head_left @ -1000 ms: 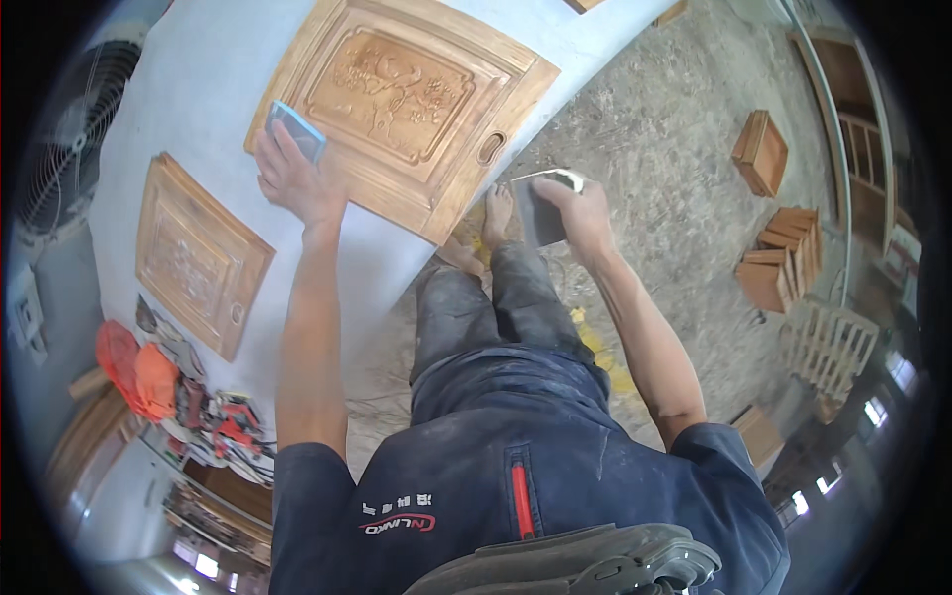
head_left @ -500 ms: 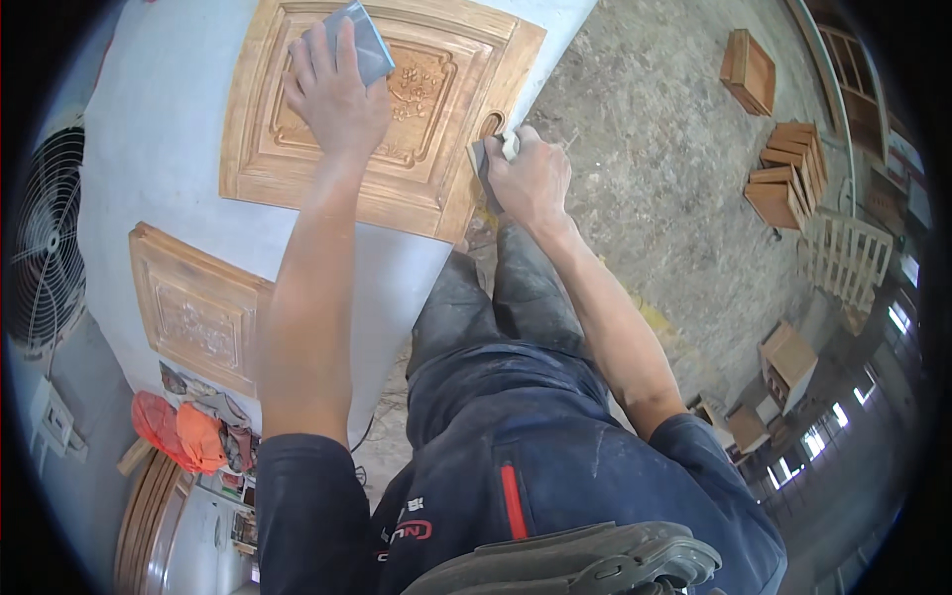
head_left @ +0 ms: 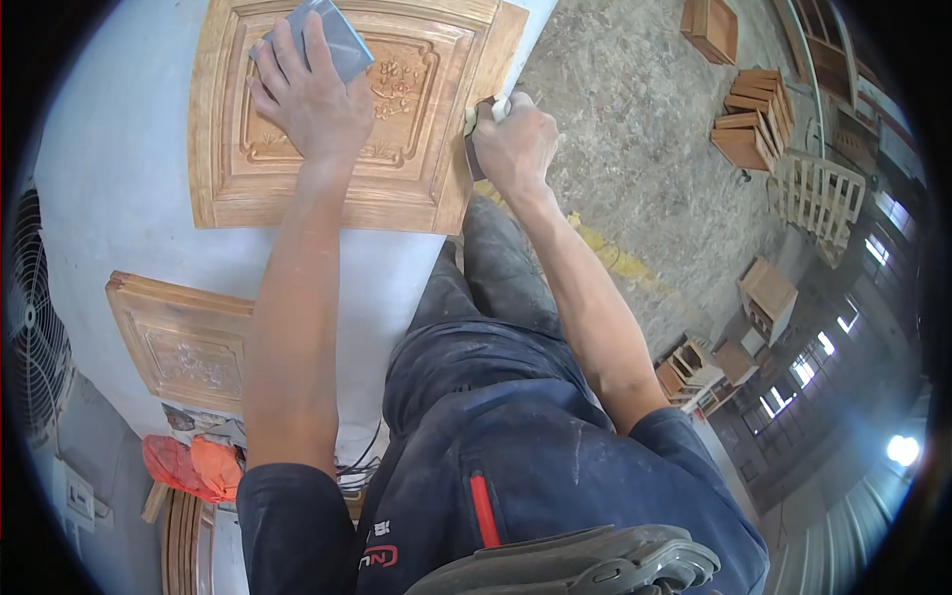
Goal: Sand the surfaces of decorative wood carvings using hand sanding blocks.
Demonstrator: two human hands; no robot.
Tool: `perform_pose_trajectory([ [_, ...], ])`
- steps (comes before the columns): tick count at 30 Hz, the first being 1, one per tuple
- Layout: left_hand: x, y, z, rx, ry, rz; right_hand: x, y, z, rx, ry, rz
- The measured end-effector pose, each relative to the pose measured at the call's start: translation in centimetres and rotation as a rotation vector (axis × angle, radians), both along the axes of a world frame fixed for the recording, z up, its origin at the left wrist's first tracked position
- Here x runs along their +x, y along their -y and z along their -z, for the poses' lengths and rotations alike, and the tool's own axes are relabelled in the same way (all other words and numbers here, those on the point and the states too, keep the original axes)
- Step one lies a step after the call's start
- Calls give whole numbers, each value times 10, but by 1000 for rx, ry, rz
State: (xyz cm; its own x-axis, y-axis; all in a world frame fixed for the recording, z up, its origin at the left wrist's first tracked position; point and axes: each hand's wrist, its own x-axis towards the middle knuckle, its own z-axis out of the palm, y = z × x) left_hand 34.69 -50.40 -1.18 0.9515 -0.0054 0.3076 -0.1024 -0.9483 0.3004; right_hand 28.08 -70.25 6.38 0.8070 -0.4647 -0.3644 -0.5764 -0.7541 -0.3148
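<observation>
A carved wooden door panel lies on the white work surface. Spread over its upper part, my left hand rests with the fingers stretched out, partly on a grey, blue-edged sanding pad. My right hand is at the panel's right edge, its fingers curled round a dark piece of sandpaper pressed along that edge. Something pale shows by the right fingertips, too small to make out. The right palm and most of the sandpaper are hidden.
Another carved panel lies on the surface at left, partly behind my left forearm. A large fan stands at far left, orange-red cloth below. On the floor at right are stacked drawers and a slatted frame.
The whole view has shifted, so the panel and both hands appear farther left. The left hand stays on the pad; the right hand stays at the panel's edge, slightly nearer its far end.
</observation>
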Motion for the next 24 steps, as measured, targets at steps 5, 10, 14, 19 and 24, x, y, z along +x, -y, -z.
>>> perform_pose_trajectory([
  [5,1,-3,1,23,-1,8,-15,6,5,256,-83,140],
  [10,0,0,-2,0,-6,-2,-11,-6,7,12,75,90],
  [14,2,0,2,13,-12,-18,-17,-3,8,100,50,104],
  [19,6,-2,2,-1,2,-23,-8,3,4,123,-16,72],
  [24,3,-2,2,-11,1,-27,7,3,-1,63,-45,25],
])
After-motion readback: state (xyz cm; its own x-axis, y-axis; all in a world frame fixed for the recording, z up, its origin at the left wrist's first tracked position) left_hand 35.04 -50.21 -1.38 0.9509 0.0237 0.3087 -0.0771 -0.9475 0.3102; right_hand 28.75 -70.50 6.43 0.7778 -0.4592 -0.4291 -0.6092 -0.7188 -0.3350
